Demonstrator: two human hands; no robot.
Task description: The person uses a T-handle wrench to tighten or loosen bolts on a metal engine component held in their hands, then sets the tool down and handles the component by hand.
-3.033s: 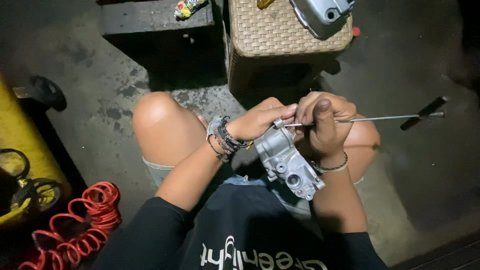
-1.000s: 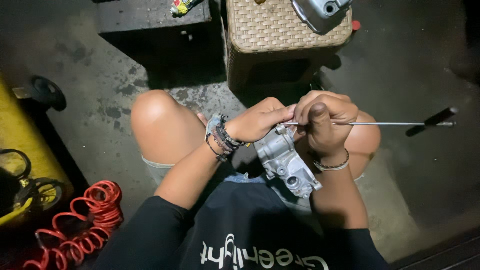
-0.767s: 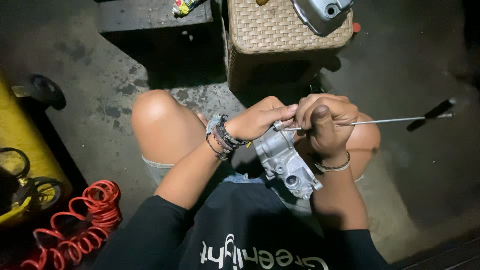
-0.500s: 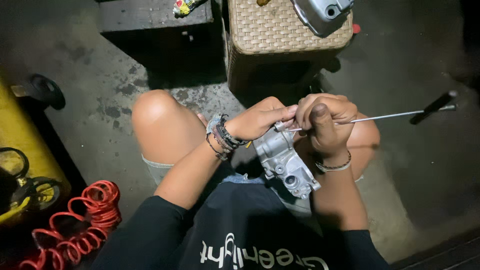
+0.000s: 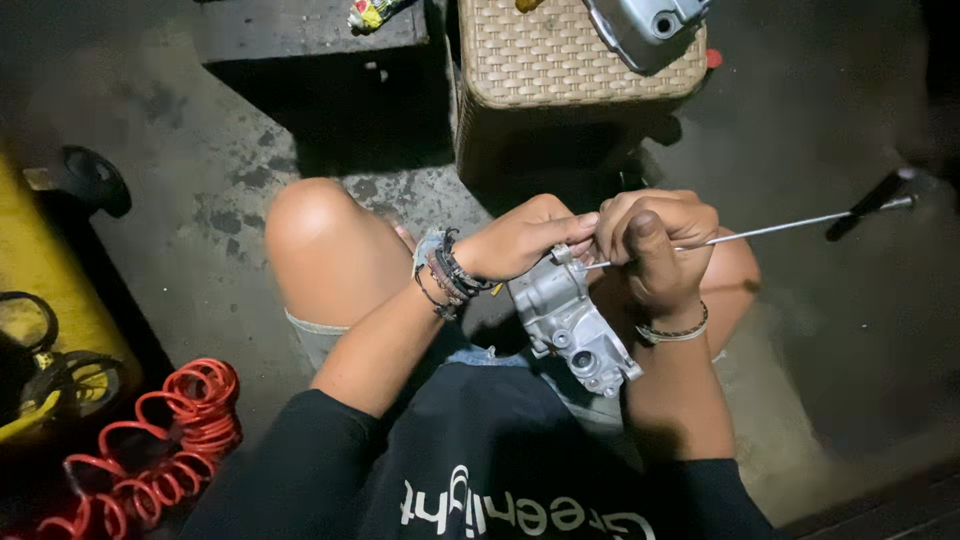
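Looking down over bare knees, low above a stained concrete floor. Left hand, wrist stacked with bracelets, curled closed over the top end of a grey cast-metal engine part, steadying it in the lap between the thighs. Right hand fisted tight around a long thin metal rod, thumb up along the shaft, just beside the left hand. Rod's near tip meeting the top of the metal part, far end with its dark handle reaching out well to the right over the floor. Straight ahead, a woven wicker stool carrying a silver metal cover on its far edge. Down at lower left, a coiled red air hose beside a yellow machine.
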